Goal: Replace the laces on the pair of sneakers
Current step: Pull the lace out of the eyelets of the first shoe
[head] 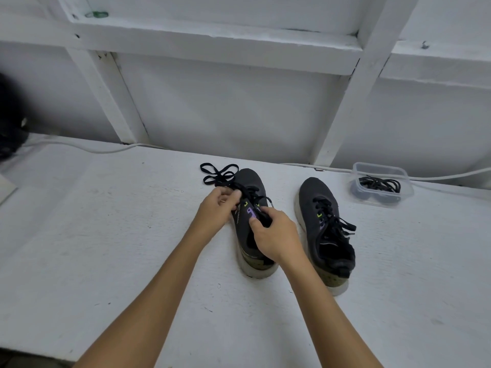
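Two dark grey sneakers with pale soles stand side by side on the white table (106, 235), toes pointing away. On the left sneaker (251, 181) my left hand (219, 208) pinches a black lace at the eyelets. My right hand (273, 235) grips the tongue and lace on the same shoe. A loose length of that black lace (216, 174) lies looped on the table beside the toe. The right sneaker (322, 221) is laced in black, its lace ends hanging loose over its right side.
A clear plastic container (382, 185) holding a bundle of black laces sits at the back right. A white cable (87, 149) runs along the table's back edge under a white framed wall. A dark object (10, 123) is at the far left.
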A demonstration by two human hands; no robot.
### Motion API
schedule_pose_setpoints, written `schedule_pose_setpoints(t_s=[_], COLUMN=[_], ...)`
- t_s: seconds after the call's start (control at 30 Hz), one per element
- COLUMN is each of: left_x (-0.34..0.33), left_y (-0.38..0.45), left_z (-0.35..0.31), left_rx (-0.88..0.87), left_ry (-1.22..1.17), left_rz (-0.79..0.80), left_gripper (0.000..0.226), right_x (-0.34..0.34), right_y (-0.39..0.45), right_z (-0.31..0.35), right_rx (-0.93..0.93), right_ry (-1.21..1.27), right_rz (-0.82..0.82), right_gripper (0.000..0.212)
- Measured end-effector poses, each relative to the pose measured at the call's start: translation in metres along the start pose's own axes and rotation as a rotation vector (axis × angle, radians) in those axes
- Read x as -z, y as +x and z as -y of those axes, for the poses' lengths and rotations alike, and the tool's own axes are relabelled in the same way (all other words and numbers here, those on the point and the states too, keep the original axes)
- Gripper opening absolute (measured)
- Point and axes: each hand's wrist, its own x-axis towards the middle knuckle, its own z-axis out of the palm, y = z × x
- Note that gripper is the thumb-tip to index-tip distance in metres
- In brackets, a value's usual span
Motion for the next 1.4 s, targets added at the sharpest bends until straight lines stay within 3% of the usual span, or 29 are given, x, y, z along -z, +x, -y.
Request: schedule_pose_setpoints(t_s=[0.1,0.2,0.37,0.6,0.7,0.93,1.07,1.17,1.3,1.4], left_x=[0.002,-0.001,0.000,0.004,0.004,0.000,0.001,0.001,0.000,0.001], left_y=[-0.002,-0.001,-0.003,-0.001,0.000,-0.007,-0.007,-0.006,-0.005,-0.005], left_z=[-0.001,-0.005,-0.008,0.002,-0.001,-0.008,-0.011,-0.012,-0.011,-0.011], left_rx=[-0.098,-0.136,0.036,-0.046,-0.085,0.039,0.040,0.035,0.049,0.062], left_ry=[0.151,0.217,-0.153,0.078,0.181,-0.042,-0.053,-0.039,-0.043,-0.043], left_rz=[0.075,-0.025,-0.164,0.075,0.026,-0.068,-0.026,-0.016,-0.022,-0.018], left_gripper=[0.014,0.008,0.018,0.013,0.009,0.012,0.012,0.013,0.013,0.015], right_x=[0.001,0.003,0.002,0.002,0.002,0.003,0.018,0.028,0.025,0.019], right_y=[0.000,-0.002,-0.003,-0.002,-0.002,-0.003,0.008,0.027,0.048,0.059], right_z=[0.000,0.001,0.002,0.001,0.001,0.005,0.016,0.021,0.026,0.026], right_rx=[0.009,0.024,0.034,0.044,0.050,0.032,-0.008,0.081,0.141,0.170], right_ry=[-0.015,0.002,0.014,0.011,0.006,0.019,-0.064,-0.167,-0.263,-0.328], right_rz=[0.004,-0.006,-0.007,-0.007,-0.013,-0.006,0.035,-0.030,0.155,0.168], right_gripper=[0.038,0.033,0.034,0.026,0.029,0.028,0.044,0.026,0.023,0.021])
